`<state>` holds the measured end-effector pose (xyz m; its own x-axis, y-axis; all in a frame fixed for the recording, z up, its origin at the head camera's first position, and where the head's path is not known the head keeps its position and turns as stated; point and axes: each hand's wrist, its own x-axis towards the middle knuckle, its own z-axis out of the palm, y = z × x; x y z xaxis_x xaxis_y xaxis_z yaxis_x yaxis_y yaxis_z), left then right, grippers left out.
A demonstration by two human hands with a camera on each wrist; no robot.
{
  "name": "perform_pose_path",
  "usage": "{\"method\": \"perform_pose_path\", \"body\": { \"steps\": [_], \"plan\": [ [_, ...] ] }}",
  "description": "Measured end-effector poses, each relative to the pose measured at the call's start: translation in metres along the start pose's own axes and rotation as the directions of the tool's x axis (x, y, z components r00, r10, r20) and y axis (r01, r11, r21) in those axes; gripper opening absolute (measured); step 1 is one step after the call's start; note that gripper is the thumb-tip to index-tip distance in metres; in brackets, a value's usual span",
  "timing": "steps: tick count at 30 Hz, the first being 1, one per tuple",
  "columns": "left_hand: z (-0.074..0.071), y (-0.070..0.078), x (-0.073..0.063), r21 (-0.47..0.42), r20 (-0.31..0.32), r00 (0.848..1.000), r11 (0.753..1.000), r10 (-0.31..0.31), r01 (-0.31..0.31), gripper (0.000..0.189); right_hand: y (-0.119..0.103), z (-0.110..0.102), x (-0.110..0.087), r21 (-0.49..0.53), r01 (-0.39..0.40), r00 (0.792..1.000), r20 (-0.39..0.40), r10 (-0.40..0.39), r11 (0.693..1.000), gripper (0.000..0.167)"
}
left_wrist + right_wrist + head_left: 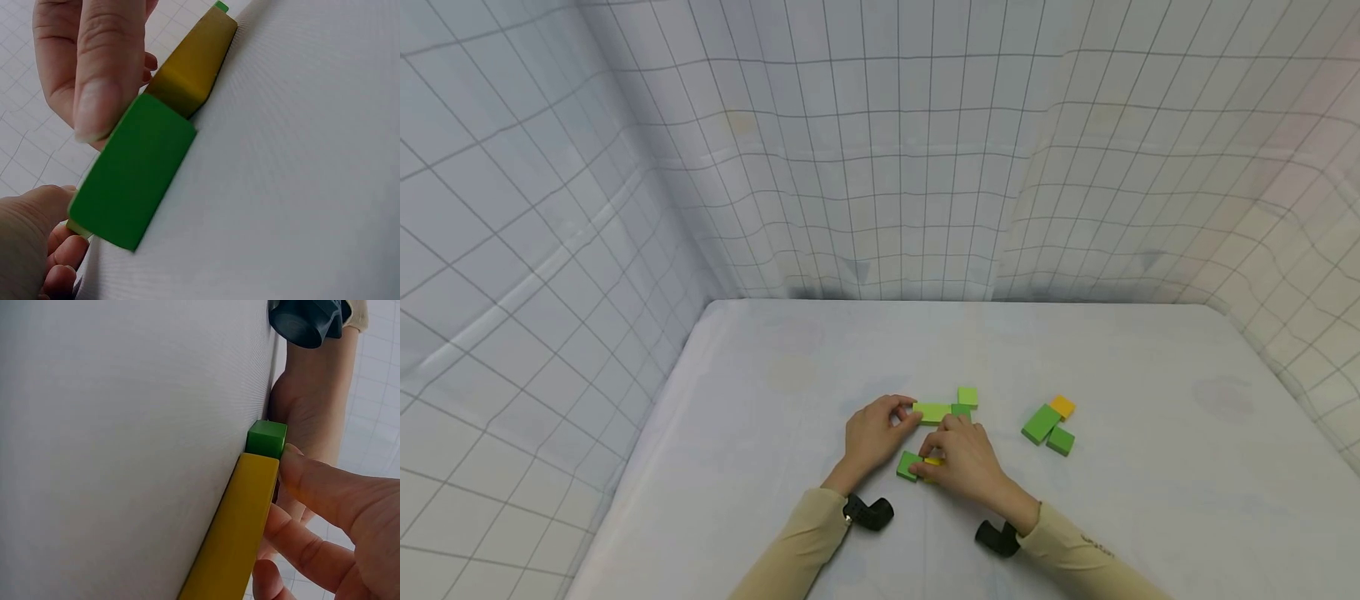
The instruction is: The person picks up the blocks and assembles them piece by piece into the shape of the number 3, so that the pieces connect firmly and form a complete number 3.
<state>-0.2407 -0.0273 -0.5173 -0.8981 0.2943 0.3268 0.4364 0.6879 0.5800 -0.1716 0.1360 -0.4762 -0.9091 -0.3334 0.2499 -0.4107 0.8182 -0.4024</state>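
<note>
My left hand (pixel 876 433) pinches the left end of a long light green block (pixel 931 413) between thumb and fingers. A dark green block (pixel 961 410) touches that block's right end. Nearer to me, a green block (pixel 907 466) and a yellow block (pixel 933 477) lie end to end. Over these two bends my right hand (pixel 966 458). Its thumb touches the top of the green block (pixel 267 439) by the joint, and its other fingers curve near the yellow block (pixel 240 519). Whether it grips either block I cannot tell.
A light green cube (pixel 967 397) sits behind the dark green block. To the right lie a long green block (pixel 1041 423), an orange block (pixel 1062 407) and a green cube (pixel 1061 441), close together. White gridded cloth (pixel 880 167) hangs behind the white table (pixel 775 467).
</note>
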Motion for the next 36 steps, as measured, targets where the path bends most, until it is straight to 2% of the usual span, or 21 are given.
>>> {"method": "perform_pose_path", "body": {
  "steps": [7, 14, 22, 36],
  "plan": [
    [0.0001, 0.0005, 0.0003, 0.006, 0.0, 1.0, 1.0, -0.002, 0.002, 0.031, 0.0012, 0.0003, -0.0001, 0.007, 0.007, 1.0, -0.012, -0.007, 1.0, 0.018],
    [0.0005, 0.0002, 0.0002, 0.009, -0.006, 1.0, 1.0, 0.005, -0.004, 0.03, 0.001, -0.0013, -0.0021, 0.017, 0.087, 0.993, -0.085, -0.085, 0.996, 0.021],
    [0.0011, -0.0008, 0.0, 0.0, -0.008, 1.0, 1.0, 0.01, -0.01, 0.031, -0.0011, -0.0012, -0.0009, 0.006, 0.013, 1.0, -0.025, -0.013, 1.0, 0.02],
    [0.002, -0.0019, -0.0002, -0.008, -0.014, 1.0, 1.0, 0.011, -0.011, 0.032, 0.001, -0.0009, -0.0002, 0.004, 0.017, 1.0, -0.004, -0.017, 1.0, 0.02]
  ]
}}
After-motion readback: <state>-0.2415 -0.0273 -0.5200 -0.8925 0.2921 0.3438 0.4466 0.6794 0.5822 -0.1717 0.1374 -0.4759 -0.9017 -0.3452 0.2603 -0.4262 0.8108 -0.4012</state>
